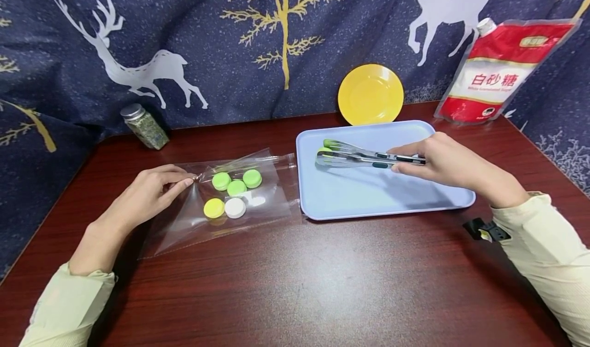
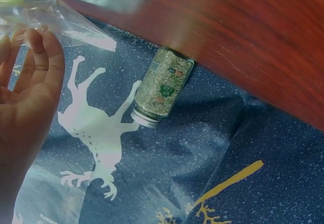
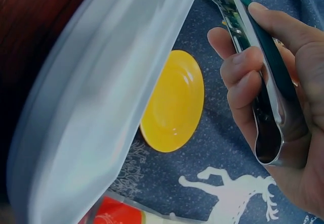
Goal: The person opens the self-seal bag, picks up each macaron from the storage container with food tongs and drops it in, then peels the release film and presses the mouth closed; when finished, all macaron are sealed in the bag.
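My left hand (image 1: 154, 193) pinches the edge of a clear plastic bag (image 1: 184, 226) lying on the table at left. Inside the bag, or seen through it, are green macarons (image 1: 252, 178), a yellow macaron (image 1: 214, 208) and a white macaron (image 1: 235, 208). With curled fingers, my right hand (image 1: 444, 160) grips metal tongs (image 1: 369, 157) over the light blue tray (image 1: 392, 201). At the tongs' tips is another green macaron (image 1: 324, 151), partly hidden by them; whether they squeeze it I cannot tell. The right wrist view shows fingers and thumb around the tongs' handles (image 3: 276, 102).
Behind the tray a yellow plate (image 1: 371, 95) leans against the patterned cloth (image 1: 239, 65). A red and white sugar pouch (image 1: 500, 76) stands at the back right. At the back left, a glass jar of dried herbs (image 1: 145, 127) has a metal lid.
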Motion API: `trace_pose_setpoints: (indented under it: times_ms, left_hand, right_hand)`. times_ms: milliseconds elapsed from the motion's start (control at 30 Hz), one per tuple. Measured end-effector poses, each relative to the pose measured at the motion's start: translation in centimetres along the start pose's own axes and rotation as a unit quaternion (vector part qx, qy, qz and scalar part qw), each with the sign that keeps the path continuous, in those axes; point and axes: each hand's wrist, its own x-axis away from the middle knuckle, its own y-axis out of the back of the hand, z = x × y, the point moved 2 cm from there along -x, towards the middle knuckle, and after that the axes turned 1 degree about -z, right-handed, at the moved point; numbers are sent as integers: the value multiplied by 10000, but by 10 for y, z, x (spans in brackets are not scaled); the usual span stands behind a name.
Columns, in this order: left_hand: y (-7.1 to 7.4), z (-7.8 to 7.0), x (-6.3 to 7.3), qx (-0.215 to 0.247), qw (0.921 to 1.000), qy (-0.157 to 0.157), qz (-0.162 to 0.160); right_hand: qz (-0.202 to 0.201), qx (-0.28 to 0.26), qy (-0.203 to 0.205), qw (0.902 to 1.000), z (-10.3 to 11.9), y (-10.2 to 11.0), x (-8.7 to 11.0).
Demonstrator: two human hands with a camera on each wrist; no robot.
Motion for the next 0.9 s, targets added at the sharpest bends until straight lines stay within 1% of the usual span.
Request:
trace_pose_setpoints:
  times_ms: [300, 600, 900]
  left_hand:
    - [0, 0, 1, -48, 9999, 143, 36]
    - [-1, 0, 0, -69, 9999, 91, 41]
    - [-1, -2, -1, -47, 10000, 66, 45]
  right_hand:
    - [-45, -55, 236, 9997, 8, 1, -3]
    - [-24, -95, 217, 9997, 10, 0, -2]
    - [-67, -171, 464, 9988, 19, -5, -5]
